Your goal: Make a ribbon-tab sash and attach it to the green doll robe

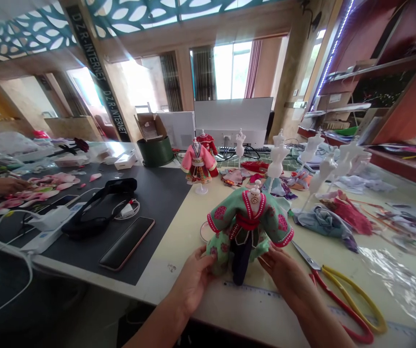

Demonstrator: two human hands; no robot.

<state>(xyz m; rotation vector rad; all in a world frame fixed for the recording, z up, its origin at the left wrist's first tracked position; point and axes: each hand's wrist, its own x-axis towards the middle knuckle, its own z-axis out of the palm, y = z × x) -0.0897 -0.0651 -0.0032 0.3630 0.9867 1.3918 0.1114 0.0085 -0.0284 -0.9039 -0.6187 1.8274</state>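
Note:
In front of me a small mannequin wears a green doll dress (226,241) with red embroidered patches, beaded red trim and a red waistband. A dark blue panel (241,258) hangs down its front. My left hand (195,273) pinches the skirt at its left side, thumb in front and fingers partly behind the cloth. At the right side of the skirt, my right hand (283,270) has its fingertips closed on the hem, partly hidden by the fabric. Scissors (338,285) with red and yellow handles lie beside my right hand. A ruler strip (256,291) runs beneath the dress.
A pink-dressed mannequin (198,164) stands farther back, near several bare white mannequins (276,157). Cloth scraps (325,224) cover the right side. At left lie a phone (128,243), a black headset strap (97,208) and a power strip (53,232). Another person's hand (10,185) works at far left.

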